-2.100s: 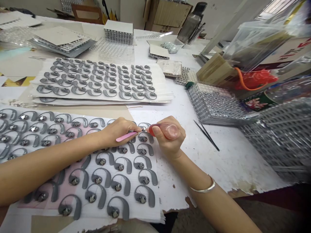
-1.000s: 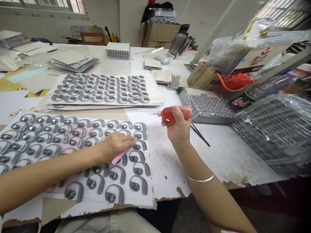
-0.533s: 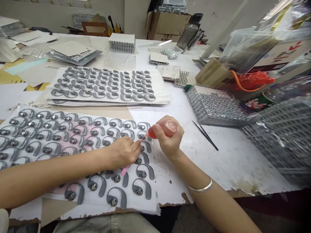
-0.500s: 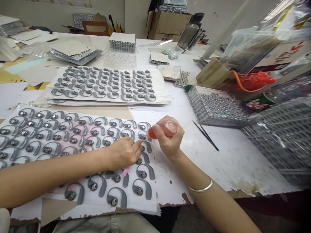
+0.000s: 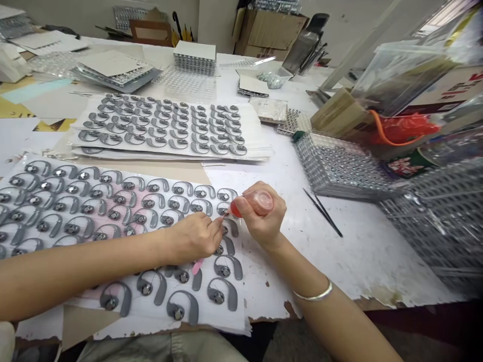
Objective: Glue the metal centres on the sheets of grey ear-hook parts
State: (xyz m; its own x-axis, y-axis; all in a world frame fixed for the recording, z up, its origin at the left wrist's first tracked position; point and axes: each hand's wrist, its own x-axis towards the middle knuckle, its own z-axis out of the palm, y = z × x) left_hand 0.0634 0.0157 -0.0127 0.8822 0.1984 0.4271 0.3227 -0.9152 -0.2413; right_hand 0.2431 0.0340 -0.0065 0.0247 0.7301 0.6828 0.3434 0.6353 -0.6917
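The left hand's (image 5: 192, 239) grip was closed on a pink stick (image 5: 196, 266), whose end showed below the palm. The right hand (image 5: 262, 216) clenched a small red bottle (image 5: 256, 203), its fine tip just above one of the grey ear hooks (image 5: 228, 266) set in rows on a white sheet (image 5: 206, 322) on the bench (image 5: 350, 261).

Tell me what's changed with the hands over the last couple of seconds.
The right hand came down from a raised position, bringing the red-handled tool to a grey ear-hook piece; the left hand moved in beside it, still gripping the pink stick. The black tweezers and sheets stayed put.
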